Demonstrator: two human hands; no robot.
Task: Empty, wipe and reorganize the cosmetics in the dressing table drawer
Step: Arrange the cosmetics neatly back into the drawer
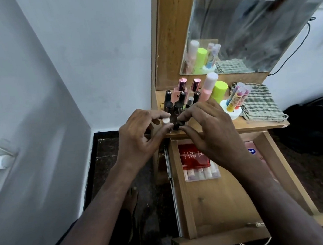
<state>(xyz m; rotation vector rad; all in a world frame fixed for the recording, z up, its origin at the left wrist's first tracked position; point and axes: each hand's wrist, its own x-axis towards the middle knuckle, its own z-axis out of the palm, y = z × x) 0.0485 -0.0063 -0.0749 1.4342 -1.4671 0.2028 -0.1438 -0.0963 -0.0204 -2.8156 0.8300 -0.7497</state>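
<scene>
Drawer [214, 206] stands pulled out nearest the camera, its wooden bottom mostly bare, with a red box [194, 157] and a clear packet of small tubes [202, 173] at its back end and a pink packet [255, 150] half hidden under the right forearm. Above its back edge both hands work at the front of the tabletop [259, 125]. The left hand [138, 138] pinches a small white cap [29, 133] between thumb and curled fingers; the right hand [211, 133] grips a small dark bottle [177, 125] (likely glass, light, slick and breakable, best held round the body). Just behind crowd black nail polish bottles [168, 101], pink perfume bottles [182, 86], a lime-capped tube [220, 92], a white stand of lip balms [233, 100] and a checked cloth [259, 103], easily toppled. A mirror [246, 25] rises beyond.
</scene>
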